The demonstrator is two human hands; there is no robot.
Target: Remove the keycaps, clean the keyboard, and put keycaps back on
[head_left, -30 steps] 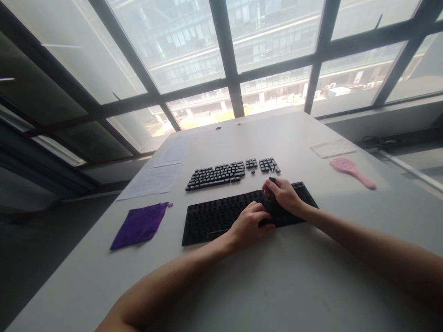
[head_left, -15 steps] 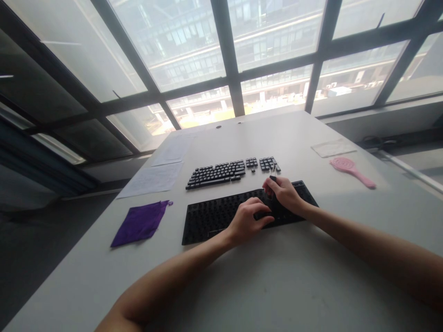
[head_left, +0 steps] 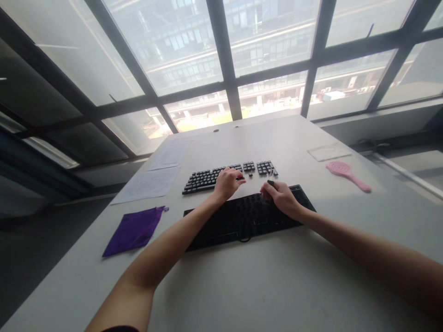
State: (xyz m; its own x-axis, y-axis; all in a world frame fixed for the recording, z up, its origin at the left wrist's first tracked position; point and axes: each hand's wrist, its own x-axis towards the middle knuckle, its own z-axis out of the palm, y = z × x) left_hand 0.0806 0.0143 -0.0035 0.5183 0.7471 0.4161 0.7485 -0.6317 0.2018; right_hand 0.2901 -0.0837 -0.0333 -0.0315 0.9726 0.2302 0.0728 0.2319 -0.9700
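Note:
A black keyboard base (head_left: pixel 242 219) without its keycaps lies on the white table (head_left: pixel 277 276). Behind it the removed black keycaps (head_left: pixel 204 179) are laid out in rows. My left hand (head_left: pixel 227 182) reaches over the base to these rows and pinches a keycap at their right end. My right hand (head_left: pixel 281 197) rests on the base's right part, fingers closed round a small wire keycap puller (head_left: pixel 271 177) that sticks up from the fist. A thin black loop lies at the base's front edge (head_left: pixel 244 239).
A purple cloth pouch (head_left: pixel 133 229) lies at the left. Two paper sheets (head_left: pixel 148 183) sit behind it. At the right are a pink brush (head_left: pixel 347 174) and a clear packet (head_left: pixel 328 151). Large windows (head_left: pixel 221 55) rise beyond the table's far edge.
My left hand has left the keyboard base and moved forward to the rows of keycaps. My right hand has stayed on the base with the puller. The view has shifted slightly.

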